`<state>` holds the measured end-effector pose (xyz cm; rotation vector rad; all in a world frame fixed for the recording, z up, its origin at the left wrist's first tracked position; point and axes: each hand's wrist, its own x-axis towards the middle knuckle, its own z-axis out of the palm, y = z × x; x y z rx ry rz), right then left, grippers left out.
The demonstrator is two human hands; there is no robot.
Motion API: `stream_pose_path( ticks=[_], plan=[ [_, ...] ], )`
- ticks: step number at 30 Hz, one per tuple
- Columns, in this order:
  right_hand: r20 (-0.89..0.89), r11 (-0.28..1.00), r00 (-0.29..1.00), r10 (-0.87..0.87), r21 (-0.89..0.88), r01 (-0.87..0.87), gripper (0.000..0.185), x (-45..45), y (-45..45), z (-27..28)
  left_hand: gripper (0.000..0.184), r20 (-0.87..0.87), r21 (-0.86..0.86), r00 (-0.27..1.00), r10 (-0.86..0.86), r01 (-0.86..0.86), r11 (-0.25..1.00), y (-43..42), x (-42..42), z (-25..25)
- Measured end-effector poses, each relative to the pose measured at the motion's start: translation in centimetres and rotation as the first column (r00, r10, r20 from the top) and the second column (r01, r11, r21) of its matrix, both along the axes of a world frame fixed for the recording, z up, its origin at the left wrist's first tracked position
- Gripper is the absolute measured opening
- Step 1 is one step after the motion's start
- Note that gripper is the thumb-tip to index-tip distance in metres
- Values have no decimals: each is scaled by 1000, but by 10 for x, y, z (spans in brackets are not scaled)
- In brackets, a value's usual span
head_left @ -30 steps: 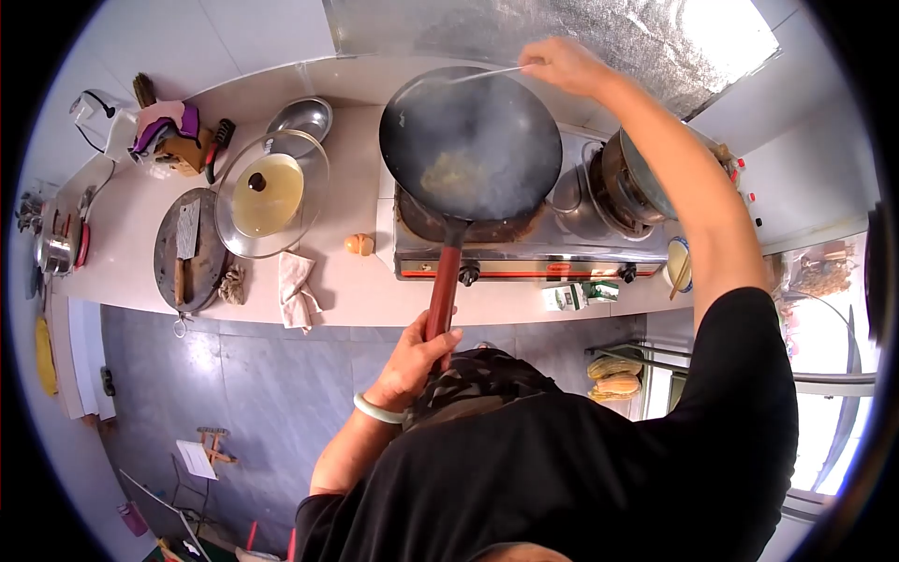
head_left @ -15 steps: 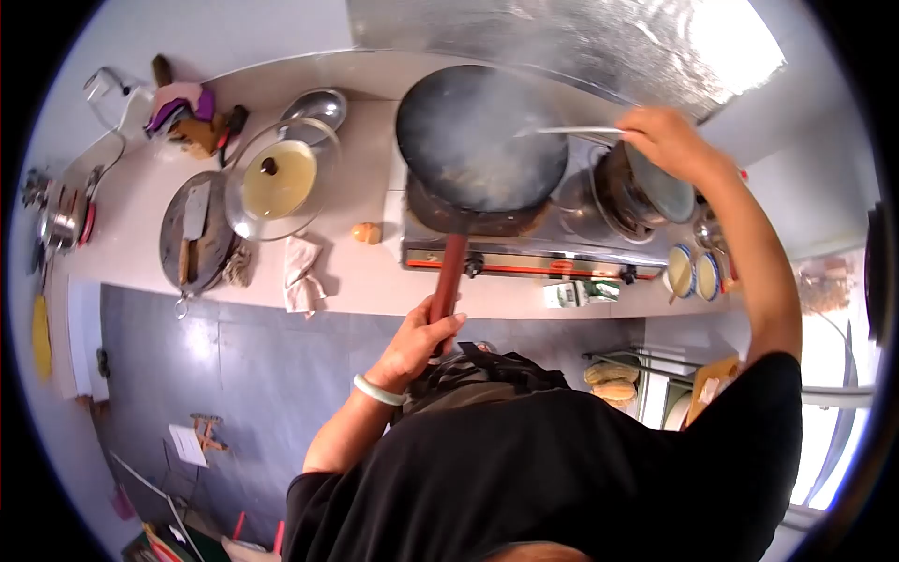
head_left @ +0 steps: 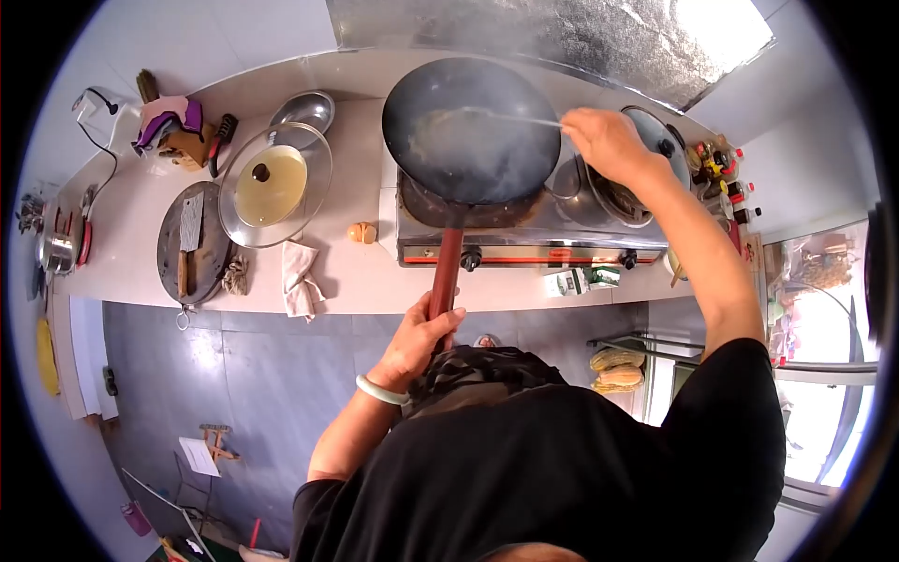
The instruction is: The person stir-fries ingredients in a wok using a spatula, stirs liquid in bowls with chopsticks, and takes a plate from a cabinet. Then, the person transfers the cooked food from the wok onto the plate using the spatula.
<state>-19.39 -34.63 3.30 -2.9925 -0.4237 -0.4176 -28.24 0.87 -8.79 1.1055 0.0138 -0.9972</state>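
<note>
Steam rises from a black wok [head_left: 510,82] on the gas stove [head_left: 412,245]. My left hand [head_left: 419,339] is wrapped round the wok's reddish-brown handle [head_left: 449,258]. Above the wok's right rim, my right hand [head_left: 607,142] grips the thin metal handle of a spatula [head_left: 520,118]. The spatula reaches left into the wok, with its head blurred by steam. Some yellowish food [head_left: 433,133] lies at the wok's left side, too hazy to make out. Right of the wok, partly behind my right forearm, stands a pot with a glass lid [head_left: 646,122].
On the counter to the left are a glass-lidded bowl [head_left: 298,217], a cleaver [head_left: 191,225] on a round board [head_left: 220,253], a cloth [head_left: 299,279] and eggshells [head_left: 361,232]. Bottles [head_left: 721,164] crowd the right corner. Small boxes [head_left: 569,281] lie along the stove's front.
My right hand has moved left with the spatula, which now reaches deeper into the wok. Food shows farther left in the wok. My left hand keeps its hold on the handle.
</note>
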Motion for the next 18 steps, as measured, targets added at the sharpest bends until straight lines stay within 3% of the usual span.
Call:
stream_pose_path(
  ticks=[4, 9, 14, 18],
  plan=[
    [81, 993, 992, -98, -64, 103, 11, 22, 15, -11, 50, -10, -3, 1000, -1, 1, 1000, -2, 1, 1],
    [3, 976, 999, 51, -212, -49, 7, 15, 20, -30, 50, -16, -5, 1000, -6, 6, 1000, -2, 0, 0],
    [28, 981, 1000, 12, -193, -6, 6, -34, 6, 36, 51, -27, -12, 999, -31, 31, 999, 1, 3, 1],
    [-26, 955, 1000, -10, -298, 2, 5, -52, -18, 69, 54, -3, -19, 1000, -14, 14, 1000, 0, 3, -4]
  ],
)
